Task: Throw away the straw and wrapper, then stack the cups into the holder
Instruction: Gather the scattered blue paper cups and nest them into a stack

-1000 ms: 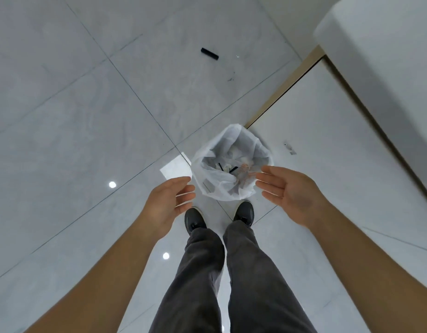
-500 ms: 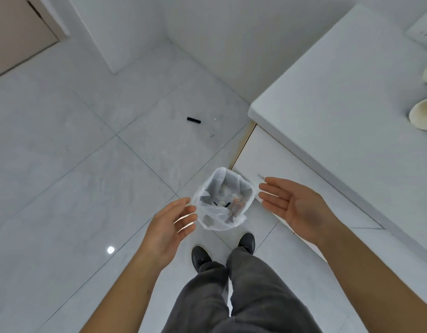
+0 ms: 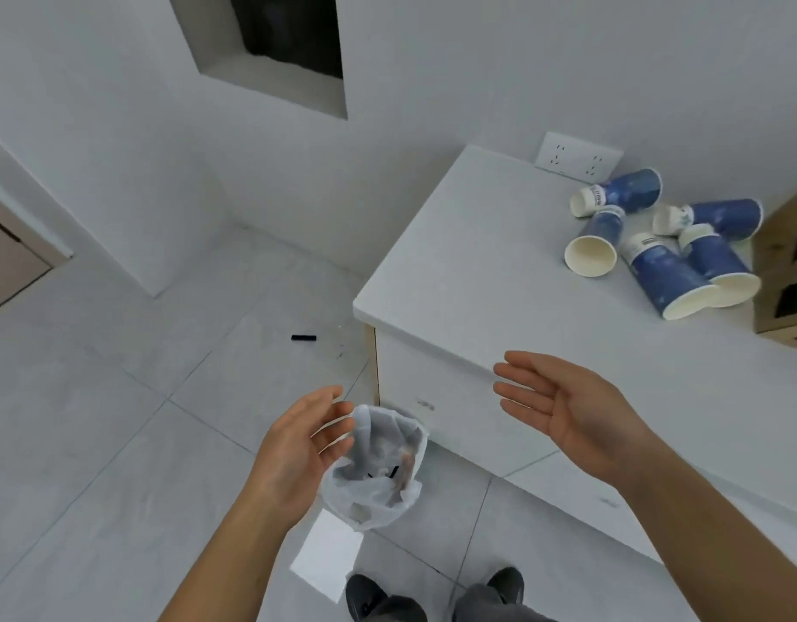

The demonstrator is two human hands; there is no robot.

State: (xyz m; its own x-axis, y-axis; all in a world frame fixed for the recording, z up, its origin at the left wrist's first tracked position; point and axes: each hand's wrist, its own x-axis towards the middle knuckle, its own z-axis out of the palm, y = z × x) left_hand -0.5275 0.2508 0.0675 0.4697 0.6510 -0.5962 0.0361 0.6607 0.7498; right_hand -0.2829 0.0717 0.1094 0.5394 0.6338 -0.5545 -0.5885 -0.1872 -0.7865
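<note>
Bare forearms [image 3: 217,572], grey trousers [image 3: 486,608], black shoes [image 3: 365,594]

both hands [image 3: 293,455] [image 3: 571,410] empty, fingers relaxed.

Five blue paper cups [image 3: 657,244] with cream insides lie tipped over in a loose cluster at the far right of the white bench [image 3: 500,271], touching one another, just beside the wooden holder [image 3: 784,267] at the edge.

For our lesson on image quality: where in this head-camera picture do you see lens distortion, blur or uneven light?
Head view: the wide lens bends the white counter edge and walls; the open left hand looks slightly motion-blurred; soft, even light, with a bright patch on the grey tiled floor; the blue paper cups stay fairly sharp.
</note>
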